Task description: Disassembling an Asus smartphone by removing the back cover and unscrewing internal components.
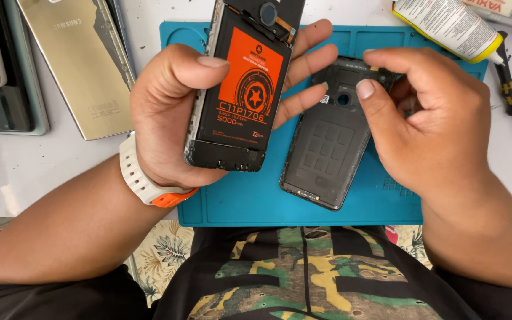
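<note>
Over blue mat (238,207), left hand (167,112) clenches opened phone (241,89) upright, camera end pointing away.

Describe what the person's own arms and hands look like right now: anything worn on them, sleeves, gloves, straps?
Both hands are bare, with no gloves or rings visible. The left hand has a white rubber watch strap with an orange tip on its wrist. The right hand and its wrist wear nothing. Both forearms are uncovered; no sleeves show on them.

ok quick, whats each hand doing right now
Left hand: closed around the opened phone, orange battery facing up.
Right hand: fingers pinching the top edge of the black back cover over the blue mat.
</note>
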